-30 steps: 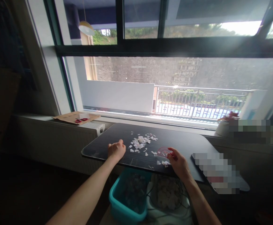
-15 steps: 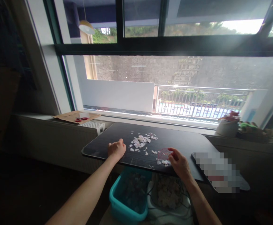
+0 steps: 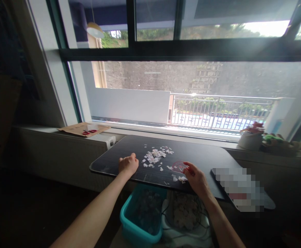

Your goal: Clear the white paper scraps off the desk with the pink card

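My right hand (image 3: 195,175) pinches a clear reddish protractor (image 3: 177,166) by its right side, over the front right of the dark table (image 3: 199,151). Just below it, near the table's front edge, lies a small group of paper scraps (image 3: 182,179). My left hand (image 3: 129,164) rests closed on the table at the front left; what is inside its fingers, if anything, is hidden. Between the hands and farther back spreads a loose pile of small white paper pieces (image 3: 154,156).
Below the table's front edge are a turquoise basin (image 3: 126,217) and a white container (image 3: 171,232), both with pieces inside. A blurred-out flat object (image 3: 239,189) lies at the right. Red-handled scissors (image 3: 90,132) lie on brown paper (image 3: 73,127) by the window; a pot (image 3: 250,140) stands on the sill.
My right hand has lifted slightly and moved a little left with the protractor, uncovering more of the small scraps below. My left hand has stayed where it was.
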`<state>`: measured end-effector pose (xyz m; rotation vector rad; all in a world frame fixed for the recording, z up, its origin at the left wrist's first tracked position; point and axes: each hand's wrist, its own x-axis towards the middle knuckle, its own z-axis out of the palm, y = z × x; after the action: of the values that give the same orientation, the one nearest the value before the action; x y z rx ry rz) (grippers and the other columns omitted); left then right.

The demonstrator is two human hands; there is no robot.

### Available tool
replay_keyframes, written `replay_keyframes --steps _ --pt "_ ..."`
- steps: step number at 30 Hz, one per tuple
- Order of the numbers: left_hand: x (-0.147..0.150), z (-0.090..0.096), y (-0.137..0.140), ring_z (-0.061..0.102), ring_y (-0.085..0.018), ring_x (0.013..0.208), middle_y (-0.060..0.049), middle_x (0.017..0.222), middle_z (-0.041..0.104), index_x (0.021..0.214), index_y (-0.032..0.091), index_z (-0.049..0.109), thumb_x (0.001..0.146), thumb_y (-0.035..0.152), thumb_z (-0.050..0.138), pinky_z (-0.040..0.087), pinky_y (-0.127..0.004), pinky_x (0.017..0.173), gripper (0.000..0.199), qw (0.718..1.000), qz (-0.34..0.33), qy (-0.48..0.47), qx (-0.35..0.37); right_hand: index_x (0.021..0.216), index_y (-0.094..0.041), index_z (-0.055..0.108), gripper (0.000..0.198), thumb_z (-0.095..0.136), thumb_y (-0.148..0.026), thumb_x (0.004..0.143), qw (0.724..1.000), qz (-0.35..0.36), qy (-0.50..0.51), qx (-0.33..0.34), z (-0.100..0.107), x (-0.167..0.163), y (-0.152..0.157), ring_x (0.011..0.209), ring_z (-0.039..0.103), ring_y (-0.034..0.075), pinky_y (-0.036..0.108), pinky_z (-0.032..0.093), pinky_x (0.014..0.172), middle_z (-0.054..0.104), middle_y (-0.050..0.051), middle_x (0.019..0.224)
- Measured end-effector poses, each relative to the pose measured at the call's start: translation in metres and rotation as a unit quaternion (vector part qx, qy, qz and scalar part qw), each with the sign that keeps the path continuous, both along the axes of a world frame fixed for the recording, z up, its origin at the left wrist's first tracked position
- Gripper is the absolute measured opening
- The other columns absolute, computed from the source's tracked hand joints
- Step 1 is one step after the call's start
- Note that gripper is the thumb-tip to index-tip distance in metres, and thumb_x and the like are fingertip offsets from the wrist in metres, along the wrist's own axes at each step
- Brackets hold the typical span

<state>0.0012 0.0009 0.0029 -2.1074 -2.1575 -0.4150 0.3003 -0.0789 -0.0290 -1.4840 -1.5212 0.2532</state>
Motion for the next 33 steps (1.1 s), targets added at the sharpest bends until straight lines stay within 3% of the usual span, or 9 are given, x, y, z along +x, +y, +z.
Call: replay_keyframes --steps 7,15,33 --pt "-0.002 -0.004 0.003 0.062 -0.020 0.087 -0.005 0.097 0.064 0.105 0.014 0.060 0.095 0.039 0.052 0.047 -0.043 0.085 0.029 1.000 0.004 0.005 0.002 0.112 -0.019 0.067 0.042 0.049 -0.041 0.081 1.000 -0.006 0.000 -0.001 0.003 -0.002 0.012 0.067 0.064 0.017 0.026 0.049 0.065 0.071 0.003 0.079" --pt "-0.001 -0.003 0.002 0.062 -0.019 0.086 -0.005 0.097 0.063 0.106 0.014 0.060 0.095 0.037 0.052 0.048 -0.042 0.084 0.027 1.000 0.003 0.007 0.002 0.106 -0.019 0.067 0.038 0.049 -0.034 0.076 0.997 -0.070 -0.011 -0.002 0.008 -0.004 0.001 0.065 0.062 0.019 0.029 0.045 0.067 0.068 0.003 0.073" --pt "0.001 0.000 0.000 0.062 -0.019 0.086 -0.005 0.097 0.063 0.106 0.014 0.060 0.095 0.035 0.053 0.050 -0.042 0.083 0.025 1.000 0.006 0.009 0.001 0.096 -0.016 0.069 0.035 0.050 -0.030 0.070 0.997 0.012 0.071 -0.021 0.006 -0.002 0.000 0.060 0.060 0.017 0.027 0.046 0.061 0.065 0.000 0.064"
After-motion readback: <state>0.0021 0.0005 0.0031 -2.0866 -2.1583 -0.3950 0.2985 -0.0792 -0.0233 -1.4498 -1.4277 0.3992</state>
